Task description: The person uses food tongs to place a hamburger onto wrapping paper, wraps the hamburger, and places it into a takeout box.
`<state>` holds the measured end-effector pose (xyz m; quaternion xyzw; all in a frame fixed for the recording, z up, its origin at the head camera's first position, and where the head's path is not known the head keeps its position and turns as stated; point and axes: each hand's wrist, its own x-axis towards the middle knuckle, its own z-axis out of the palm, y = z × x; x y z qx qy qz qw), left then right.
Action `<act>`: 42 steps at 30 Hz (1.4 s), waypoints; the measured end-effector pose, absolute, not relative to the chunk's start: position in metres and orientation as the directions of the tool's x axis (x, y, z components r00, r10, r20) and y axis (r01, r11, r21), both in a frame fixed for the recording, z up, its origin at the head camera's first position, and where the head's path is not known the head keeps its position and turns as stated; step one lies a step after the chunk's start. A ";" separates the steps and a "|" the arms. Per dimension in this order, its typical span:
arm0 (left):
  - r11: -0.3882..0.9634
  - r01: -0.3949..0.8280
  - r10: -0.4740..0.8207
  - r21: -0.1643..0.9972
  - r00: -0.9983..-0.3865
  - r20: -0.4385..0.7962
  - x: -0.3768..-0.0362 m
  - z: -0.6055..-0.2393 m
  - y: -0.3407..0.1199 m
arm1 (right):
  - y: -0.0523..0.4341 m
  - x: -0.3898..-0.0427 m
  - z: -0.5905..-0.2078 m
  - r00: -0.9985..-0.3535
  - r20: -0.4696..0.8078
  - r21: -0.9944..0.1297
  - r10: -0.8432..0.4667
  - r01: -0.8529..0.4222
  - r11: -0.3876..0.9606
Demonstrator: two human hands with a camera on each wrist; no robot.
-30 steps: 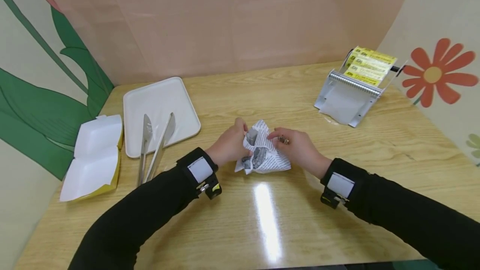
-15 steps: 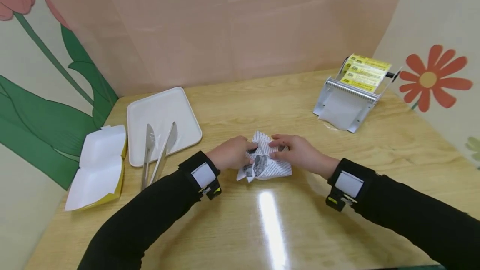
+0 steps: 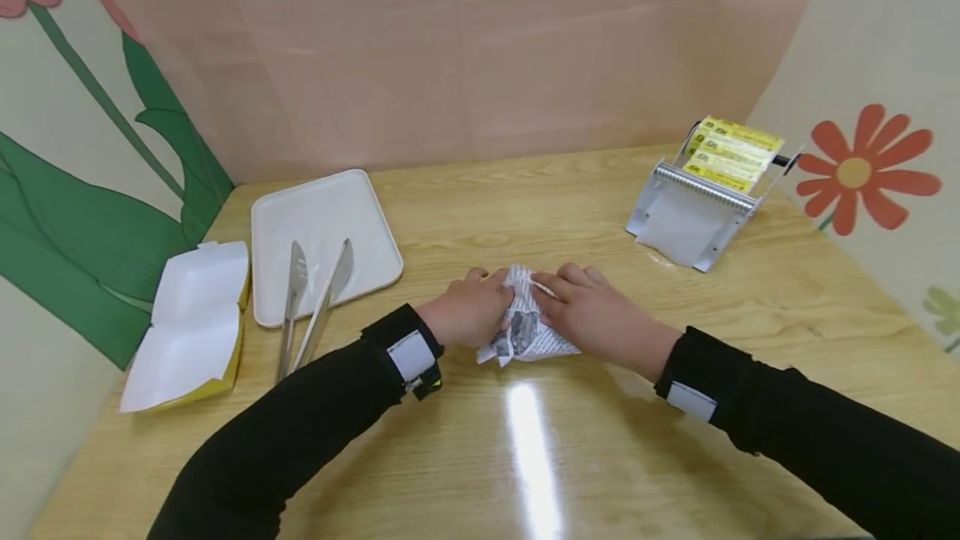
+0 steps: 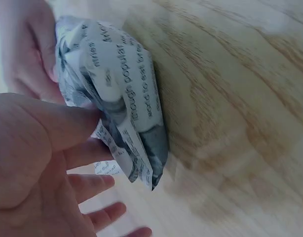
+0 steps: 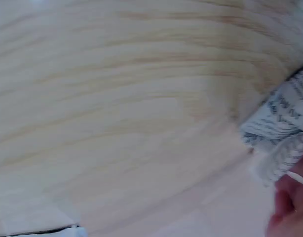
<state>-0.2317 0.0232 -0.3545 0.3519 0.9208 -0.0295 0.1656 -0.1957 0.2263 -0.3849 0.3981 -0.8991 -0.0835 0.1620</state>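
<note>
Between the two hands, on the wooden table, lies a small parcel wrapped in newsprint-patterned paper [image 3: 525, 332], with folded flaps. Its contents are hidden. My left hand [image 3: 472, 307] is at its left end. In the left wrist view the thumb and index finger pinch a paper fold [image 4: 124, 133], while the other fingers spread below. From the right, my right hand [image 3: 596, 311] holds the paper's top and right side with bent fingers. The right wrist view shows only part of that hand [image 5: 292, 207] beside a paper flap [image 5: 282, 155].
At left, an open yellow-and-white food box [image 3: 187, 327] stands beside a white tray [image 3: 330, 190]. Metal tongs [image 3: 322, 307] lean with their tips on the tray. A label dispenser [image 3: 697, 198] with a yellow sticker roll stands at the back right. A pink-covered wall rises behind the table.
My right hand has turned and moved further over the parcel, covering more of its right side. The left fingers have come down onto the left end. Tray, tongs, box and dispenser stay put.
</note>
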 end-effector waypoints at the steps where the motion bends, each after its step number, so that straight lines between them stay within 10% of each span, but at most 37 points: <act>1: 0.752 0.657 0.640 0.059 -0.705 -0.306 -0.230 -0.355 0.023 | 0.225 -0.196 -0.384 -0.613 0.214 0.285 -0.761 -0.706 0.649; 10: 0.688 0.718 0.725 0.100 -0.676 -0.134 -0.222 -0.353 0.021 | 0.220 -0.203 -0.380 -0.650 0.069 -0.118 -0.756 -0.758 0.641; 16: 0.669 0.726 0.743 0.161 -0.645 -0.180 -0.227 -0.354 0.017 | 0.221 -0.218 -0.369 -0.721 -0.208 -0.537 -0.661 -0.481 0.693; 29: 0.698 0.645 0.716 0.309 -0.629 -0.304 -0.237 -0.351 0.020 | 0.215 -0.240 -0.358 -0.665 -0.321 -0.487 -0.675 -0.495 0.719; 42: 0.731 0.680 0.672 0.052 -0.705 -0.227 -0.225 -0.355 0.028 | 0.208 -0.235 -0.352 -0.677 -0.328 -0.460 -0.659 -0.495 0.737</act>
